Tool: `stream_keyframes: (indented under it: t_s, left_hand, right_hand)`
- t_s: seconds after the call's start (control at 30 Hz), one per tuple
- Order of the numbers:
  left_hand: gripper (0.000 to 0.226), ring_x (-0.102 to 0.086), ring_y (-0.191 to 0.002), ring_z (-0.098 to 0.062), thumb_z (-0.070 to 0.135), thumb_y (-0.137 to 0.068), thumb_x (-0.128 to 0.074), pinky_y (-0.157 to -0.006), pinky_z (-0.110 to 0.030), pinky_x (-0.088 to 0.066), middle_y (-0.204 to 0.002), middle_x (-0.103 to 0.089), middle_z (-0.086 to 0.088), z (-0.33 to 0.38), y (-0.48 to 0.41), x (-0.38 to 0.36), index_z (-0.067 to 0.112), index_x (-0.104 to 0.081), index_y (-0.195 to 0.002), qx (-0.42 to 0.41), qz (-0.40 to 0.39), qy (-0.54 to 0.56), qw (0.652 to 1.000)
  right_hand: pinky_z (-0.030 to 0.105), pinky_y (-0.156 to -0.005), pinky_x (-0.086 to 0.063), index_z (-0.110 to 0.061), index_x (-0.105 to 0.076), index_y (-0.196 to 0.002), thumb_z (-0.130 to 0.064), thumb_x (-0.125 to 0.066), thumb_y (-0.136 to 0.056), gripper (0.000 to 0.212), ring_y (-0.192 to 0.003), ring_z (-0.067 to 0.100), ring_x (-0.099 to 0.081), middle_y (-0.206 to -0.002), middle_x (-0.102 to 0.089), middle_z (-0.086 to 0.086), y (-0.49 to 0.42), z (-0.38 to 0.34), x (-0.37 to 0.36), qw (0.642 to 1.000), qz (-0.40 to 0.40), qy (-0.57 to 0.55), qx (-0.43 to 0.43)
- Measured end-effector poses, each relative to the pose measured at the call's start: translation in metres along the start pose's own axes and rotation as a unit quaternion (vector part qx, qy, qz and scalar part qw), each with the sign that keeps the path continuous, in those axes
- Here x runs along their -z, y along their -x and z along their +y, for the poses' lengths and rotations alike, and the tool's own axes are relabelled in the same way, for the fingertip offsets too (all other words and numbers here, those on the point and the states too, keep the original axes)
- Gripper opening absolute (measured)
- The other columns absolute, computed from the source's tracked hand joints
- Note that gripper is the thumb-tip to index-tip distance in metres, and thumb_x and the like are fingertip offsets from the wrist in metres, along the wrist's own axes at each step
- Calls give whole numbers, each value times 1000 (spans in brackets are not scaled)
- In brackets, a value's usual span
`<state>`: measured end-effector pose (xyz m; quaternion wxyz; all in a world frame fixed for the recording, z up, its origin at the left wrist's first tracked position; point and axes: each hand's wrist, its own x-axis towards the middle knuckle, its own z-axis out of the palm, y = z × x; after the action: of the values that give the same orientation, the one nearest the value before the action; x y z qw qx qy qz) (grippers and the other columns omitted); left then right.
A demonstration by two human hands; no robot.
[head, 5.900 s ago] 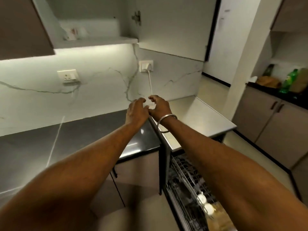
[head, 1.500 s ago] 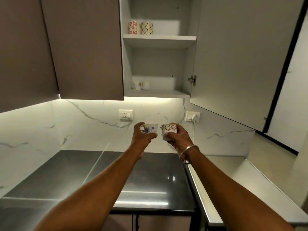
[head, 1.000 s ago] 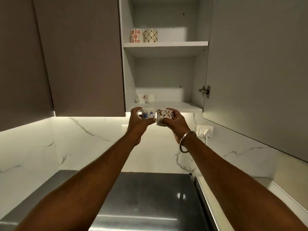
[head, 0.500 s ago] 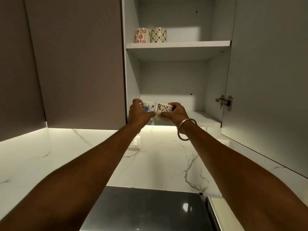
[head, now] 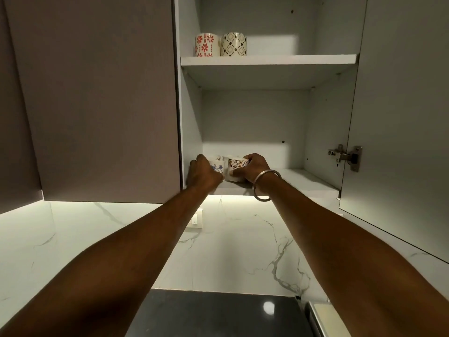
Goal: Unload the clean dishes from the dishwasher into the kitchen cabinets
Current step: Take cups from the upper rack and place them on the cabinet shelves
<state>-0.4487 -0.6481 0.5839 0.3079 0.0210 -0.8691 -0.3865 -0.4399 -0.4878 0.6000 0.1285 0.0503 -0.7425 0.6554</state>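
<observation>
Cups, one in each hand, are at the front left corner of the open cabinet's lower shelf (head: 298, 181). Nearest, the dark countertop (head: 218, 314) runs under both forearms. Behind it rises the marble backsplash (head: 230, 239), with a switch plate (head: 195, 218) partly hidden by the left arm.

Higher up, the left hand (head: 202, 175) has its fingers curled round the blue-flowered cup (head: 217, 167), close against the cabinet's left wall and the edge of the closed door (head: 97, 93). The right hand (head: 252, 167), a metal bangle (head: 266, 184) on its wrist, wraps thumb and fingers round the brown-patterned cup (head: 238, 164). The two cups are just beside each other. Whether their bases touch the shelf is hidden by the hands.

A small white piece (head: 217, 157) shows just behind them. Rightward the shelf lies bare as far as the hinge (head: 345, 156) and the open door (head: 401, 105), which hangs forward on that side.

Farthest, on the upper shelf (head: 267, 60), a red-flowered mug (head: 206, 45) and a diamond-patterned mug (head: 233, 44) stand touching at the left.
</observation>
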Motion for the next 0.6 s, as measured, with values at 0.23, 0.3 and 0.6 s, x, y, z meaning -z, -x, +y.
stream_keyframes:
  t_s: [0.23,0.3,0.6]
  left_hand:
    - [74,-63,-104,-32,32,-66,-94,-82,-39,-56,-120,-57,-12,-11,-8,-6,12,-49,-122,-6,-6,-11,1000]
    - [74,-61,-108,-34,35,-70,-92,-84,-40,-53,-121,-56,-14,-11,-6,-6,11,-48,-124,-11,-13,-31,999]
    - [80,-60,-111,-33,43,-76,-88,-84,-45,-54,-126,-49,-15,-2,7,-5,10,-44,-134,-45,12,-79,996]
  right_hand:
    - [47,-64,-64,-18,-56,-113,0,-93,-58,69,-90,22,-65,-109,-60,5,-8,5,-6,999,14,43,4]
    - [43,-67,-64,-19,-55,-114,-8,-95,-56,71,-93,23,-65,-110,-62,5,-11,6,-6,996,22,85,19]
    - [28,-84,-52,-17,-44,-139,-38,-94,-59,97,-98,19,-60,-118,-66,4,-11,8,-8,960,42,264,84]
